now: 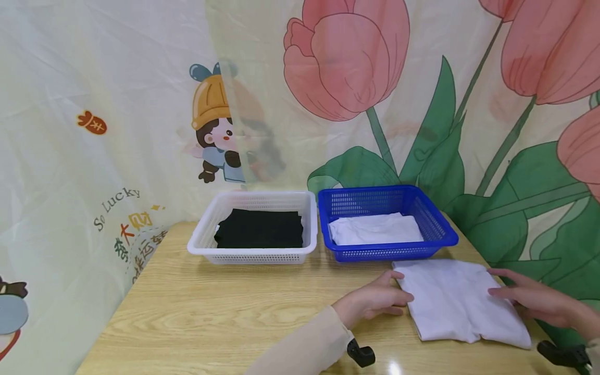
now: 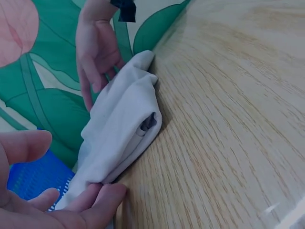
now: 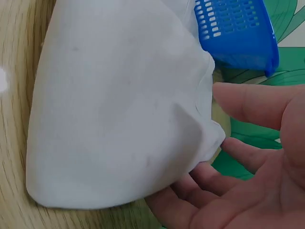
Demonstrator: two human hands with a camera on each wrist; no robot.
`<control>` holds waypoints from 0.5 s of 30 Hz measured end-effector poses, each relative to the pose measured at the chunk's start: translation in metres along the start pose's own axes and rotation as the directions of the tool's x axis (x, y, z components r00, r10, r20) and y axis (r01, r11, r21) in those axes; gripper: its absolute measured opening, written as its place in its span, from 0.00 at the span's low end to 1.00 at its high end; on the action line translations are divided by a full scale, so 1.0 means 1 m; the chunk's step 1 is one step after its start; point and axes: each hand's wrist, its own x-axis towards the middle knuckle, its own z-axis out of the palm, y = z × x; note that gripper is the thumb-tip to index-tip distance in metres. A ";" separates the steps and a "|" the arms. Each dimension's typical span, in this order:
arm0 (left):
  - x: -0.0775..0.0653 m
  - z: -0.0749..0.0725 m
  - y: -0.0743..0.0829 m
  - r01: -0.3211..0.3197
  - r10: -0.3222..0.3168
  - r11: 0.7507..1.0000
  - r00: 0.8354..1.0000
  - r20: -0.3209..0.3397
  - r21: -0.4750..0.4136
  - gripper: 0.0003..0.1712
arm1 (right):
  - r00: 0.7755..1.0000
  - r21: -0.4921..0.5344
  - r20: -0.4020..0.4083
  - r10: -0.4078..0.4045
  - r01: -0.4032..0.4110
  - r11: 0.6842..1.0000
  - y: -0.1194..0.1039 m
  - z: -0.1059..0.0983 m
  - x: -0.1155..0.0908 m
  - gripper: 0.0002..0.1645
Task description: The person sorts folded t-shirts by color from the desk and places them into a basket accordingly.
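Note:
A folded white garment (image 1: 461, 299) lies on the table at the right, in front of the blue basket. At its left edge is my left hand (image 1: 377, 298); in the left wrist view, fingertips (image 2: 107, 195) touch the cloth while the thumb stands apart. My right hand (image 1: 539, 299) is at the opposite edge. In the right wrist view, the right fingers (image 3: 207, 183) reach the garment's edge, some partly hidden beneath it, and the thumb (image 3: 252, 102) is spread away. An opening between the folded layers shows in the left wrist view.
A white basket (image 1: 253, 256) with folded black cloth (image 1: 260, 229) stands at the back. Beside it, a blue basket (image 1: 384, 254) holds folded white cloth (image 1: 375, 229). Behind the wooden table (image 1: 211, 317) hangs a printed curtain (image 1: 140, 78).

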 end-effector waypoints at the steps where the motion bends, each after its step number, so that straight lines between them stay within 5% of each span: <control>1: 0.000 0.001 0.001 0.004 -0.004 1.000 1.000 -0.012 -0.009 0.32 | 1.000 0.000 0.001 -0.004 0.004 1.000 0.000 0.001 0.000 0.55; 10: 0.004 0.006 0.001 -0.002 -0.006 0.994 0.997 -0.073 -0.111 0.36 | 0.999 0.011 0.004 -0.039 0.039 0.999 -0.001 0.002 0.004 0.55; 15: 0.008 0.008 0.000 -0.016 0.013 0.992 1.000 -0.025 -0.126 0.36 | 1.000 0.055 0.027 0.001 -0.003 0.998 0.004 0.001 0.006 0.58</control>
